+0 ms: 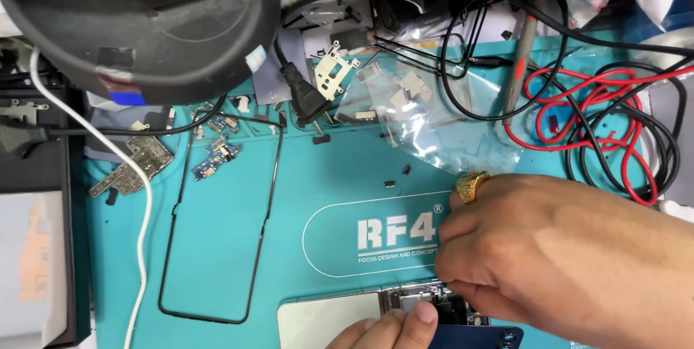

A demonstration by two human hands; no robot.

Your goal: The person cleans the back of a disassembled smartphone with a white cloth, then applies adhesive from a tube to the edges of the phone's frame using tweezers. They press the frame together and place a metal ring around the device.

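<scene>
Down at the near edge of the teal work mat [217, 248], the right hand [571, 255], wearing a gold ring [471, 186], pinches its fingertips narrowly over the opened phone [405, 309]; what they grip is too small to tell. Only the left hand's [390, 327] fingertips show, resting on the phone. A thin black frame [217, 226] lies to the left, small circuit boards [215, 160] and a clear bag [426, 118] beyond, red and black leads [614, 125] at the far right corner.

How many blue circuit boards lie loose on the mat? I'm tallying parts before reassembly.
2. One larger blue board lies on the teal mat left of centre; a smaller one sits just above it near the mat's top edge. Others may be hidden under the right hand.
</scene>
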